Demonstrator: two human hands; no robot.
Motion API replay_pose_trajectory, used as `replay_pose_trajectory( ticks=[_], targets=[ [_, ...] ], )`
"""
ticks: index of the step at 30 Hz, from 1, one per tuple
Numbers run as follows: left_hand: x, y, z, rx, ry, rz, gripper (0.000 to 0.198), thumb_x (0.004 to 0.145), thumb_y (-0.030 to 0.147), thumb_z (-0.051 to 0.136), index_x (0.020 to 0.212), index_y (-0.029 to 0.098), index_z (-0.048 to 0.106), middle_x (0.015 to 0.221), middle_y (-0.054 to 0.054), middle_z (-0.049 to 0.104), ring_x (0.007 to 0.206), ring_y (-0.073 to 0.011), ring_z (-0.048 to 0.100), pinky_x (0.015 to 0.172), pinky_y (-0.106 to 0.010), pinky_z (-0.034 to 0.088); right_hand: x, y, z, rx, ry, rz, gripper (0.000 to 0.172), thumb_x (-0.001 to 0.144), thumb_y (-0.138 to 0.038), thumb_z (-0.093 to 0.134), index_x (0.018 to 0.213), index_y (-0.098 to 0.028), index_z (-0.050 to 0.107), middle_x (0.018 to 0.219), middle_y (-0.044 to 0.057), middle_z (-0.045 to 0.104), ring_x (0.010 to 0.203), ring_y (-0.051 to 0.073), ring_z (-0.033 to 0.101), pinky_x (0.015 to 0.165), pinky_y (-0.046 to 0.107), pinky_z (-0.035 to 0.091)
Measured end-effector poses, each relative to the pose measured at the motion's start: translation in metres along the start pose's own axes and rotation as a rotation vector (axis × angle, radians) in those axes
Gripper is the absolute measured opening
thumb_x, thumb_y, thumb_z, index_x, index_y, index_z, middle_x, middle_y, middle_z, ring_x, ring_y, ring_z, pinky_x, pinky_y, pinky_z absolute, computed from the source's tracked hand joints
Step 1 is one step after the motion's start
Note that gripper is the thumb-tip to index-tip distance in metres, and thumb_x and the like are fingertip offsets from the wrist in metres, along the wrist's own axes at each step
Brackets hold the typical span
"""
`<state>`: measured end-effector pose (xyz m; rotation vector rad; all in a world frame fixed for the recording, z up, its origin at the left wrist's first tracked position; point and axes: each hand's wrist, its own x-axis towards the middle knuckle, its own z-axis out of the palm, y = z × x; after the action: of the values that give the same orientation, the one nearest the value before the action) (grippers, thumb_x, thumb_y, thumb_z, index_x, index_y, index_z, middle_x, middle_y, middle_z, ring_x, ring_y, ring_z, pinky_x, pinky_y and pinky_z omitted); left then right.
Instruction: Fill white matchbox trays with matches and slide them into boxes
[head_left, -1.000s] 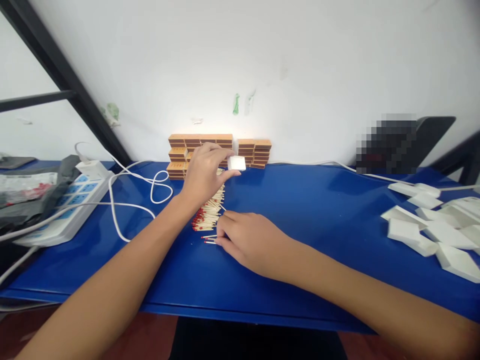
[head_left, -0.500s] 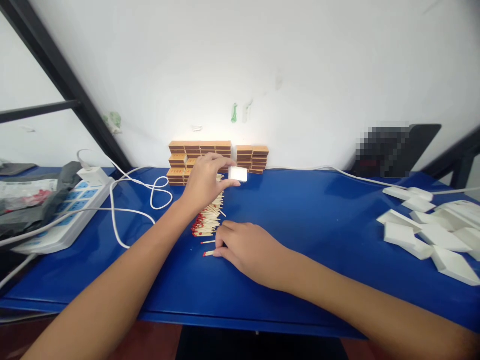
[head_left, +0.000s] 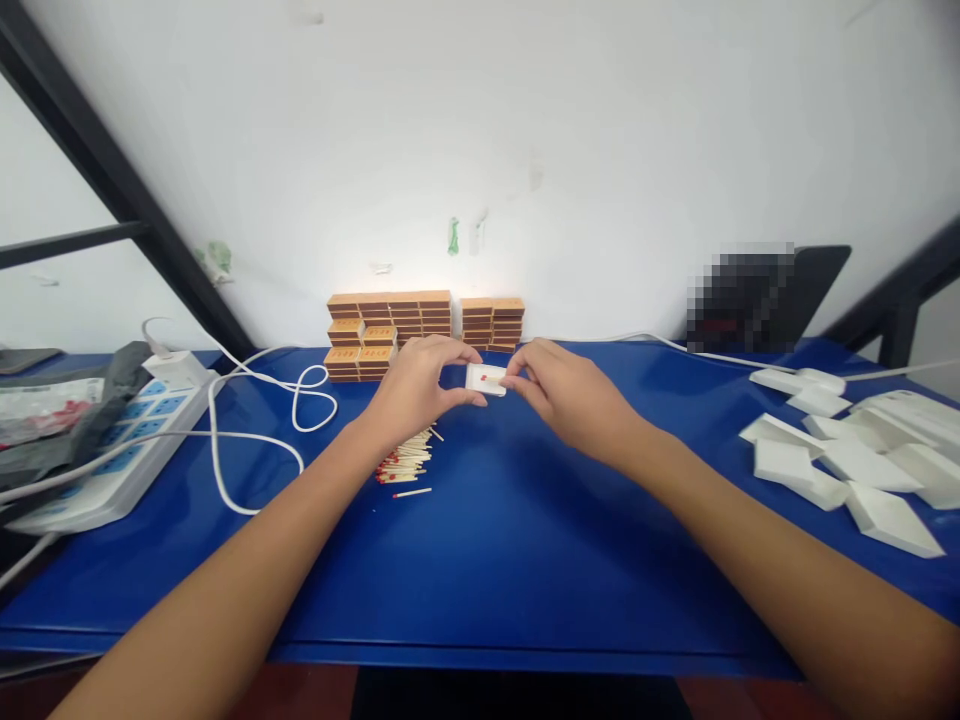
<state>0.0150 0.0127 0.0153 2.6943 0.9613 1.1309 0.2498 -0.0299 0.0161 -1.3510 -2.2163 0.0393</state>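
My left hand grips a small white matchbox tray by its edges between thumb and fingers, above the blue table. Pinched in my right hand are matches, their red heads over the inside of the tray; how many there are is hard to make out. Below my left hand lies a pile of matches with red heads, partly covered by that hand. One single match rests apart in front of the pile.
Stacked matchboxes stand against the wall, with a smaller stack beside them. Several white trays lie at the right. A power strip and white cables occupy the left. A dark object leans at the back right.
My right hand has picked matches off the table and carried them up to the tray. My left hand still holds the tray, now tilted so its inside shows.
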Motion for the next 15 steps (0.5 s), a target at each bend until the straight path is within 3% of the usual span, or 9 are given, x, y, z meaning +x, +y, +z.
replay_pose_trajectory(
  ticks=[7, 12, 13, 15],
  targets=[
    [-0.001, 0.011, 0.001, 0.002, 0.035, 0.023, 0.046, 0.072, 0.036, 0.099, 0.108, 0.023, 0.074, 0.112, -0.003, 0.081, 0.107, -0.0241, 0.076, 0.100, -0.042, 0.054, -0.002, -0.005, 0.006, 0.016, -0.014, -0.043, 0.010, 0.106, -0.023, 0.056, 0.104, -0.018, 0.065, 0.104, 0.006, 0.066, 0.078, 0.018, 0.055, 0.069, 0.030, 0.035],
    [0.001, -0.004, -0.002, 0.088, 0.043, -0.014, 0.036, 0.081, 0.033, 0.094, 0.109, 0.023, 0.073, 0.110, -0.004, 0.081, 0.106, -0.0257, 0.075, 0.097, -0.043, 0.054, -0.008, -0.020, 0.015, 0.199, 0.167, -0.093, 0.014, 0.105, -0.026, 0.058, 0.097, -0.019, 0.067, 0.092, 0.003, 0.064, 0.077, 0.016, 0.054, 0.074, 0.030, 0.039],
    [0.001, -0.009, -0.003, 0.127, 0.054, -0.022, 0.035, 0.082, 0.030, 0.093, 0.109, 0.022, 0.073, 0.112, -0.005, 0.081, 0.107, -0.0266, 0.075, 0.099, -0.044, 0.053, -0.012, -0.027, 0.020, 0.248, 0.144, -0.113, 0.014, 0.105, -0.027, 0.060, 0.097, -0.019, 0.068, 0.091, 0.002, 0.063, 0.076, 0.015, 0.054, 0.074, 0.029, 0.040],
    [0.001, -0.016, -0.005, 0.172, 0.068, -0.040, 0.033, 0.083, 0.030, 0.092, 0.110, 0.022, 0.073, 0.112, -0.006, 0.080, 0.107, -0.0271, 0.074, 0.099, -0.045, 0.053, -0.019, -0.045, 0.029, 0.348, -0.026, -0.167, 0.011, 0.102, -0.026, 0.065, 0.096, -0.019, 0.070, 0.092, 0.001, 0.063, 0.075, 0.013, 0.055, 0.074, 0.028, 0.041]
  ],
)
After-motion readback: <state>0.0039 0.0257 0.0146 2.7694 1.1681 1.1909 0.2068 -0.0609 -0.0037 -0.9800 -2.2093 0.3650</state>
